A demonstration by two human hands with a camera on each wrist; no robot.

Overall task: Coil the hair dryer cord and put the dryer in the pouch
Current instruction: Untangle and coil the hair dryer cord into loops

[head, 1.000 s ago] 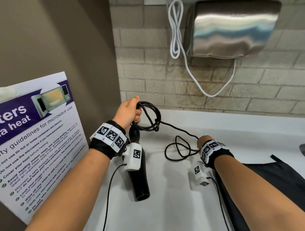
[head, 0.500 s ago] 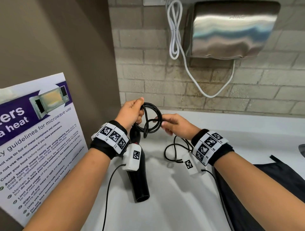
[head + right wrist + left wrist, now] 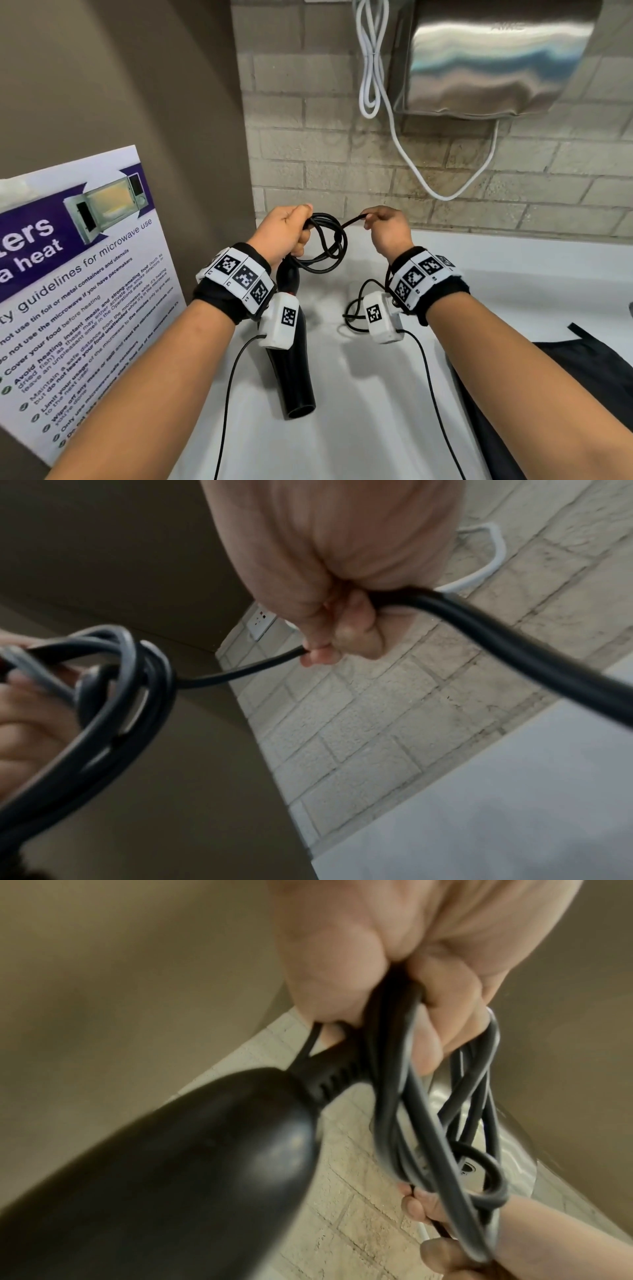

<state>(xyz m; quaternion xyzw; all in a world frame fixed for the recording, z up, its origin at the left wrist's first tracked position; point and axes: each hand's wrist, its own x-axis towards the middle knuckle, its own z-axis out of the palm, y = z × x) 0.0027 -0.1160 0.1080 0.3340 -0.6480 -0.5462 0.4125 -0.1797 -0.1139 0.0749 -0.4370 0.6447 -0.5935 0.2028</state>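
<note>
1. The left hand (image 3: 286, 231) has its grip closed round several loops of the thin black rubber cord (image 3: 327, 246), above the white worktop (image 3: 359, 394).
2. The glossy black plastic hair dryer (image 3: 294, 370) hangs below that hand, nozzle down.
3. The right hand (image 3: 387, 229) pinches a cord strand beside the coil.
4. The dark fabric pouch (image 3: 589, 370) lies on the worktop at right.

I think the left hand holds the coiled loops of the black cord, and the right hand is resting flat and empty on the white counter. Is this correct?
Not quite. The left hand does hold the coiled loops of the black cord, but the right hand is not resting flat and empty on the white counter: it is raised and pinches the cord's free length. The head view and the right wrist view both show this.
</note>
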